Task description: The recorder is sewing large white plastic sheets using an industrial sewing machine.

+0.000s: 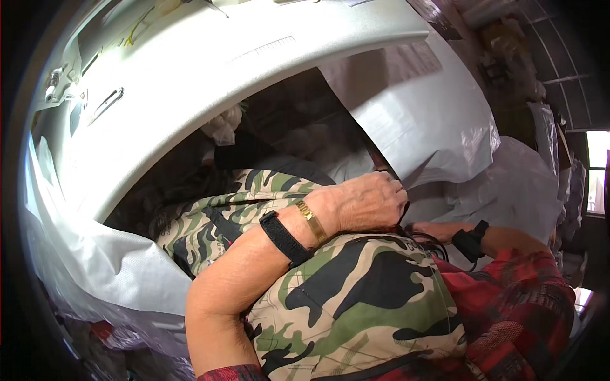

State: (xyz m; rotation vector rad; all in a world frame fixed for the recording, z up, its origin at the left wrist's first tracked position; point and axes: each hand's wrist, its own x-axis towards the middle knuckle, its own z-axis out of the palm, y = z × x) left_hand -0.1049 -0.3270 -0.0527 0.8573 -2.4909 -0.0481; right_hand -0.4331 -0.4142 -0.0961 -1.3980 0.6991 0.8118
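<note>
My left hand (372, 202) reaches across my body to the right, with its fingers curled over. Whatever it grips, if anything, is hidden under the fingers. A gold watch-like band (310, 219) and a black strap (284, 239) circle that wrist and forearm. My right hand (432, 231) is low at my right side, mostly out of sight behind the camouflage apron (368, 292) over my front; its fingers do not show. Black cables (435, 244) loop beside it. Its wrist carries a black strapped device (470, 240).
A white worktable (190, 76) with a curved front edge and printed ruler marks arcs before me. Small thread snips (107, 105) lie on it at the left. White plastic sheeting (426, 120) hangs at the right, and more white sheeting (121, 260) drapes at the left.
</note>
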